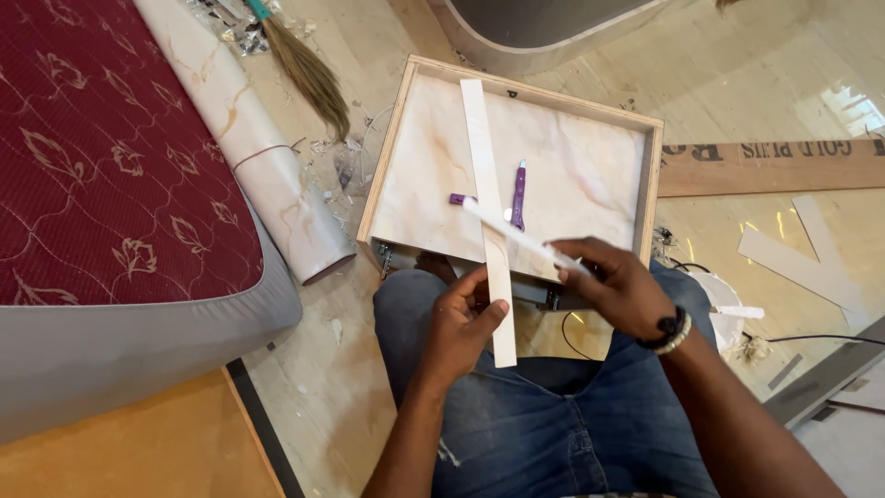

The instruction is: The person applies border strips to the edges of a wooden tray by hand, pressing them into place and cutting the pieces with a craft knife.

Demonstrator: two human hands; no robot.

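Beside the drawer point(407, 138), a laminate roll point(249, 138), broom point(309, 69) and mattress point(101, 157).

Printed board point(774, 166): one long, flat brown plank lying on the pale floor at the far right, just beside the right wall of a shallow wooden tray point(653, 184). It runs off the right edge of the view. Dark block lettering, upside down from this viewpoint, runs along its far edge. No other packages, labels, signs or screens in view.
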